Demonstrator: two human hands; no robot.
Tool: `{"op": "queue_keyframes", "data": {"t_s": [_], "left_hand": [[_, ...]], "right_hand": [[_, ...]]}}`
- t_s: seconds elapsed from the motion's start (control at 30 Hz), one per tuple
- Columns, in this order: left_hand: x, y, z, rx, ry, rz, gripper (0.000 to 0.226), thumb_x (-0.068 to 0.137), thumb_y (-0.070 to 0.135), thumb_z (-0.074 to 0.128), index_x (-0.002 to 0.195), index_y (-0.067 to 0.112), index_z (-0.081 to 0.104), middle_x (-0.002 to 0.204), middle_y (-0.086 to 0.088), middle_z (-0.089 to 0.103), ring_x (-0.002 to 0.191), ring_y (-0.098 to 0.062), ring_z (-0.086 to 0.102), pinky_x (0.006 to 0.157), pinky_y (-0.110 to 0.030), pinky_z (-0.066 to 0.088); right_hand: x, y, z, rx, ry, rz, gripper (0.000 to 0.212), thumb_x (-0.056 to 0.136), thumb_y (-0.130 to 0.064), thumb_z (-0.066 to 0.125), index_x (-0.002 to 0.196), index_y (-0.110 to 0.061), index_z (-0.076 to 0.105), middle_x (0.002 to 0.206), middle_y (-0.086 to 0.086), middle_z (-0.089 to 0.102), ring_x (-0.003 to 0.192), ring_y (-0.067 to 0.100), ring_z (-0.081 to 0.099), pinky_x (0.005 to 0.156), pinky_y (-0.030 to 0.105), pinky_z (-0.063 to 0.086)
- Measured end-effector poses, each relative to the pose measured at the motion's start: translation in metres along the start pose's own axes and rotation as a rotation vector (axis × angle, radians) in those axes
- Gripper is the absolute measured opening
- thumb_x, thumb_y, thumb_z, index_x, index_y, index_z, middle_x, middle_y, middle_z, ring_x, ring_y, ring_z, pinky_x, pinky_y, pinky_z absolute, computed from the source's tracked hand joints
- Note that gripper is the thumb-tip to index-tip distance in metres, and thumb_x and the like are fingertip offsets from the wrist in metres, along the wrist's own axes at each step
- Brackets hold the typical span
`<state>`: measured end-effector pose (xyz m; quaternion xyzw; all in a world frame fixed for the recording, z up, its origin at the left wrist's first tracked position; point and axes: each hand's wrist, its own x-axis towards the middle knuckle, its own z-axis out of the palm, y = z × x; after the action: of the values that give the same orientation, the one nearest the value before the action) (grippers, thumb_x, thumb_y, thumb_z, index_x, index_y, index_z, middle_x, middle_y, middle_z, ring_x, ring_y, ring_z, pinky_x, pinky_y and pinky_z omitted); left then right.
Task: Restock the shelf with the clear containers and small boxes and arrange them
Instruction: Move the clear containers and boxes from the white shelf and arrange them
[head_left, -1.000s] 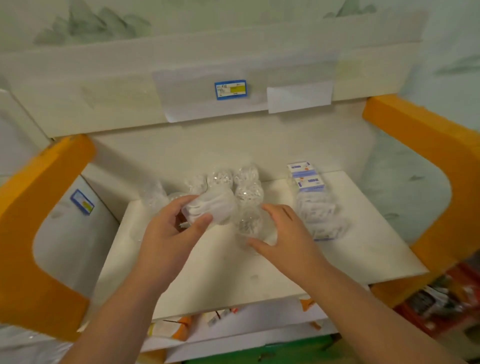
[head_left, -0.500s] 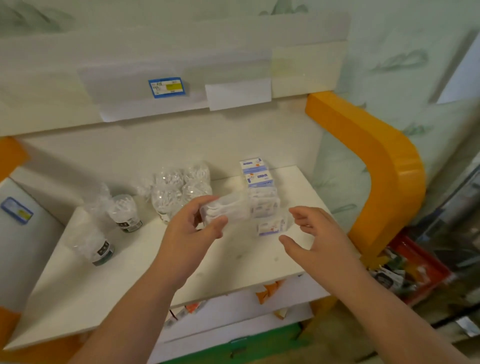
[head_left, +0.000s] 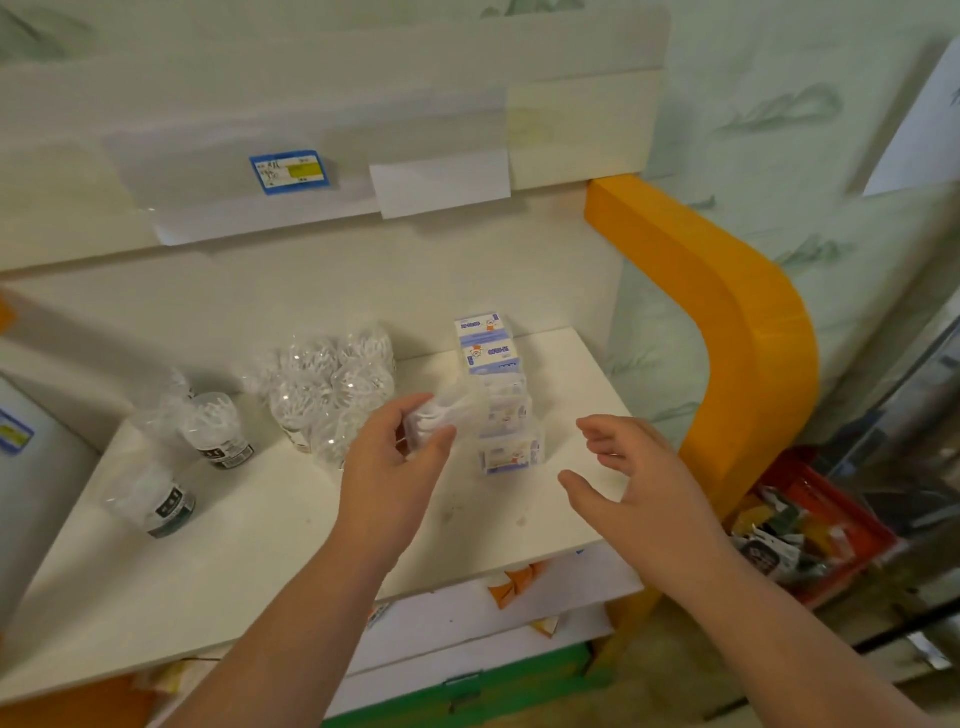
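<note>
Two hands reach over the white shelf (head_left: 249, 545). The left hand (head_left: 387, 470) grips a clear box (head_left: 447, 418) of white sticks, thumb on its near side and fingers curled over the far side, holding it just above the shelf and right beside the row of small boxes. The right hand (head_left: 631, 475) holds nothing; its fingers are loosely bent and spread, hovering above the right part of the shelf, near the front box (head_left: 511, 454) of the row but apart from it. That row of small boxes (head_left: 493, 374) runs from front to back, with blue-and-white labels on the two at the rear. To the left of the held box stands a cluster of clear round containers (head_left: 332, 387) filled with white sticks, close together. Farther left, well apart from the cluster, one clear jar (head_left: 218, 428) with a dark label stands upright, and another jar (head_left: 158, 501) with a dark label is nearer the front edge. Above, the upper shelf edge carries a blue price tag (head_left: 291, 171) and a blank white card (head_left: 441, 182). An orange frame (head_left: 727, 312) curves down at the right, and a red basket (head_left: 826, 525) of packets is beyond it, lower down.
</note>
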<state>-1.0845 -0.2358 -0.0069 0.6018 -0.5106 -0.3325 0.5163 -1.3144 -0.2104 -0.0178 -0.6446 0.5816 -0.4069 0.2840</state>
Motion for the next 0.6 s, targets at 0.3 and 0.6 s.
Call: {"op": "queue_keyframes", "data": {"t_s": [0.3,0.6], "left_hand": [[0.018,0.032,0.053,0.049,-0.091,0.116,0.030,0.086,0.016,0.070,0.109,0.032,0.061,0.098,0.014,0.068,0.086,0.002,0.064,0.073,-0.013,0.051],[0.053,0.040,0.124,0.579,-0.219,0.339,0.024,0.082,0.025,0.065,0.105,0.025,0.061,0.107,0.007,0.059,0.095,-0.012,0.055,0.076,-0.024,0.040]], "right_hand": [[-0.003,0.006,-0.018,0.006,0.007,0.022,0.048,0.083,-0.034,0.074,0.122,-0.047,0.049,0.120,-0.028,0.050,0.113,-0.006,0.052,0.087,0.014,0.045],[-0.006,0.018,-0.033,-0.055,0.008,0.015,0.047,0.085,-0.037,0.071,0.127,-0.042,0.050,0.119,-0.031,0.048,0.113,-0.007,0.049,0.091,0.017,0.048]]}}
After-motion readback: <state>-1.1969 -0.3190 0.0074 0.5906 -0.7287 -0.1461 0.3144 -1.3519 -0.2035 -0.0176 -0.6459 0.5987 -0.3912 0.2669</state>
